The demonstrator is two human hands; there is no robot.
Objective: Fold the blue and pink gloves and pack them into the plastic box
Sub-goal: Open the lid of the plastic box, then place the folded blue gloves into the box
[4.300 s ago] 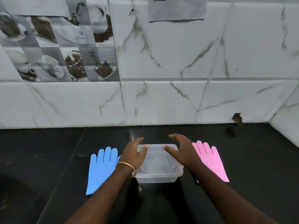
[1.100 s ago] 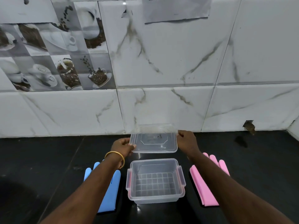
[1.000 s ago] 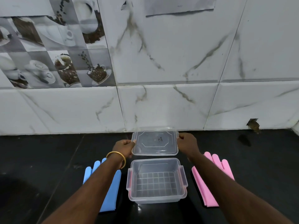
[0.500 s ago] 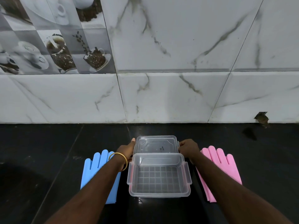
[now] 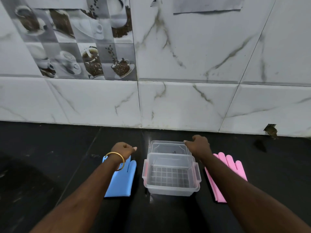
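The clear plastic box (image 5: 170, 189) stands open on the black counter, with nothing inside it. Its clear lid (image 5: 165, 146) lies flat just behind it. A blue glove (image 5: 121, 182) lies flat to the left of the box, partly under my left forearm. A pink glove (image 5: 230, 165) lies flat to the right, partly under my right forearm. My left hand (image 5: 124, 149) hovers over the blue glove's fingers, curled and holding nothing, a short way left of the lid. My right hand (image 5: 199, 144) pinches the lid's far right corner.
The black counter (image 5: 50, 165) runs back to a white marble-tiled wall (image 5: 185, 105). A small broken hole (image 5: 271, 130) sits at the wall's base on the far right. A gold bangle (image 5: 116, 159) is on my left wrist.
The lid has come down from above the box to the counter behind it. My left hand has let go of it and moved left; my right hand stays at its corner.
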